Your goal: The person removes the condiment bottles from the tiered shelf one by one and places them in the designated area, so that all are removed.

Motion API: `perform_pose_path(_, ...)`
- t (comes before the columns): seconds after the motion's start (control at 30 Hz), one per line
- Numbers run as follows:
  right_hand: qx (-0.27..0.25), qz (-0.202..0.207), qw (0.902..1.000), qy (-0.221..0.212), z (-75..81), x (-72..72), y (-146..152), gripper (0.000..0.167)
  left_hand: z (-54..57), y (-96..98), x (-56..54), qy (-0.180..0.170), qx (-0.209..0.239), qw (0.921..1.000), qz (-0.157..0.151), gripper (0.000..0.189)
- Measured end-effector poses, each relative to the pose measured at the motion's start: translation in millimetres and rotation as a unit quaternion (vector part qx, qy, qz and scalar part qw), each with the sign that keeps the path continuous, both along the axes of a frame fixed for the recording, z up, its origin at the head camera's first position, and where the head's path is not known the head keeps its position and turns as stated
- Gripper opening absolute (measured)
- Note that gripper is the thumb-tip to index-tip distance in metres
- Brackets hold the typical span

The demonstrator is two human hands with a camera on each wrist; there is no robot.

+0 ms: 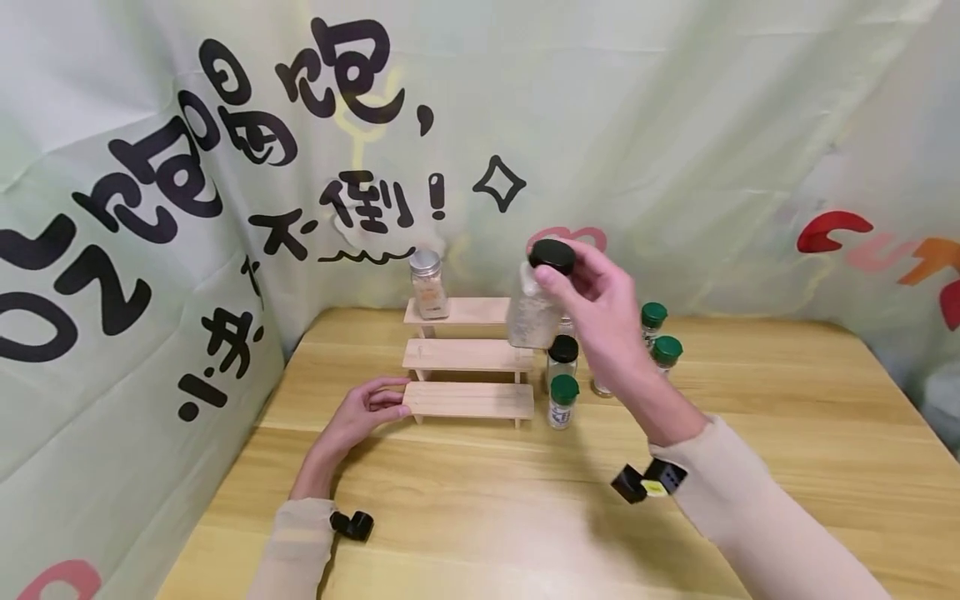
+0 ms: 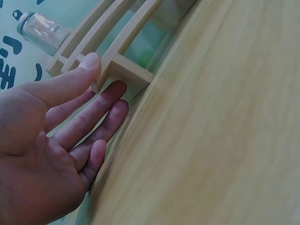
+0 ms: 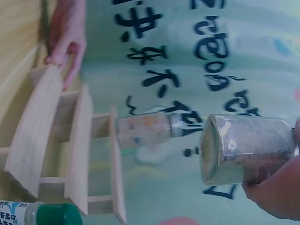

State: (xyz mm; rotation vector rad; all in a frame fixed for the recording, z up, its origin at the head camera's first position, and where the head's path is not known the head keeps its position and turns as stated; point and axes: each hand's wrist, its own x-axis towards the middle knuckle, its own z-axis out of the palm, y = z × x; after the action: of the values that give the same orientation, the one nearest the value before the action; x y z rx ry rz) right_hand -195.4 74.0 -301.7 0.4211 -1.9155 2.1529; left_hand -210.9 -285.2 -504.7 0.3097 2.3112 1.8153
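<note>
My right hand [image 1: 611, 312] holds a square clear jar [image 1: 534, 315] by its black lid, up above the right part of a three-step wooden rack [image 1: 468, 400]. Pale, grainy contents show through the glass in the right wrist view. At the left end of the lowest step, my left hand [image 1: 366, 414] pinches the rack, thumb [image 2: 89, 62] on the step's end and the other fingers [image 2: 115, 93] loosely bent by its underside. A silver-lidded jar [image 1: 431, 292] with pinkish contents stands upright at the left of the top step.
Right of the rack stand a green-capped shaker [image 1: 561, 408] and a black-lidded jar [image 1: 562, 357]. More green-capped shakers [image 1: 666, 350] are partly hidden behind my right forearm. A printed cloth [image 1: 675, 167] hangs behind the wooden table [image 1: 480, 533].
</note>
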Motion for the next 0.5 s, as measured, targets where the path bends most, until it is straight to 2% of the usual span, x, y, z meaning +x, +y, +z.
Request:
perform_pose_path(0.13, -0.013, -0.006, 0.9996, 0.025, -0.5, 13.9, 20.9, 0.033, 1.5, 1.9, -3.9, -0.003, -0.006, 1.0000, -0.003, 0.051)
perform_pose_path(0.27, 0.003, -0.013, 0.9988, 0.047, -8.8, 25.3, 36.4, 0.031, 1.8, 2.5, -5.8, -0.007, -0.008, 0.9999, -0.003, 0.050)
perform_pose_path(0.37, 0.029, -0.020, 0.9983, 0.047, -18.4, 33.8, 43.2, 0.030, 1.6, 1.2, -4.5, -0.006, -0.006, 1.0000, -0.003, 0.050)
perform_pose_path(0.5, 0.034, -0.027, 0.9984, 0.036, -30.2, 41.7, 49.5, 0.030, -0.2, -2.1, -1.3, -0.006, -0.002, 1.0000, -0.005, 0.051)
